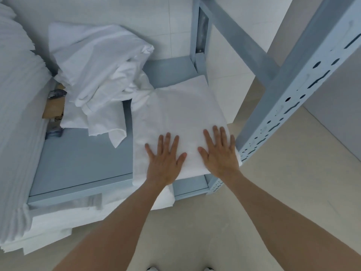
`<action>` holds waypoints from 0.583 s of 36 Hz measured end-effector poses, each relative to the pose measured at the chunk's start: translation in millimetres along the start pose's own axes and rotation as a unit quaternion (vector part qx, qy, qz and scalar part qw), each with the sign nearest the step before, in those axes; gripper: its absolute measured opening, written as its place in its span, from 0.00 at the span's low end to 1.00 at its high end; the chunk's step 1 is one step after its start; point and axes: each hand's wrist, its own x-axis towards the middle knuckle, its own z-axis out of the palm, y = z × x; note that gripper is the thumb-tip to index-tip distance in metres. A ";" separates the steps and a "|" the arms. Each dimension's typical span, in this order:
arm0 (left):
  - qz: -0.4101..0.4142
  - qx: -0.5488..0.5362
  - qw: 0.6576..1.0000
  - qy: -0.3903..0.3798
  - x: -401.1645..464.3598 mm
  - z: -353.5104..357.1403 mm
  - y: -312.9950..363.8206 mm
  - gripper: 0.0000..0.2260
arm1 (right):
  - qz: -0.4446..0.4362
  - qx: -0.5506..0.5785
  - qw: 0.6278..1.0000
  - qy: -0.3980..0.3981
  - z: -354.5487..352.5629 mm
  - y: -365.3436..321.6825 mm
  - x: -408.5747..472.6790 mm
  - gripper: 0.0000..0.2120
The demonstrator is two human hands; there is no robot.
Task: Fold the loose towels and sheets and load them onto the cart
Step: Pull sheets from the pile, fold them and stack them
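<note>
A folded white sheet [179, 112] lies flat on the grey-blue shelf [82, 163] at its right end, its near edge hanging a little over the front lip. My left hand [165, 161] presses flat on the sheet's near left part, fingers spread. Beside it my right hand [219, 151] presses flat on the near right part, close to the perforated upright post [289, 106]. A loose crumpled white sheet [97, 75] lies heaped on the shelf behind and to the left, touching the folded one.
A tall stack of ribbed white linen [17, 106] fills the left side. More folded white linen [58, 222] sits below the shelf's front edge. A cardboard piece [54, 108] shows between stack and heap. A diagonal frame beam [240, 38] crosses above. Beige floor [273, 202] lies to the right.
</note>
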 end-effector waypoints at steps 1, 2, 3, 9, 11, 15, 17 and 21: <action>-0.002 0.008 1.000 0.012 -1.4 6.7 -2.2 0.31 | -0.003 -0.001 1.000 0.013 5.9 1.2 0.3 0.33; -0.002 0.011 1.000 0.022 -0.2 10.5 -4.8 0.31 | -0.005 0.001 1.000 0.025 9.6 0.8 2.5 0.33; -0.001 0.012 1.000 0.026 2.2 11.8 -5.6 0.32 | -0.005 0.004 0.999 0.032 11.0 0.7 4.4 0.33; 0.007 -0.012 1.000 -0.022 -0.3 0.2 -9.0 0.30 | -0.019 -0.007 0.999 -0.044 -1.2 2.6 2.2 0.34; 0.009 -0.061 0.997 -0.046 -3.8 -12.8 -12.3 0.29 | -0.025 -0.004 0.996 -0.085 -14.5 4.6 1.6 0.34; -0.067 -0.288 0.955 -0.031 -18.8 -50.3 -12.1 0.27 | -0.005 0.132 0.985 -0.111 -48.9 0.2 -3.8 0.32; -0.136 -0.437 0.889 -0.014 -26.7 -75.8 -11.1 0.26 | 0.021 0.261 0.958 -0.120 -77.0 -6.4 -6.7 0.31; -0.244 -0.696 0.675 0.023 -51.1 -128.7 -13.7 0.22 | 0.075 0.545 0.818 -0.170 -137.7 -28.0 -17.0 0.27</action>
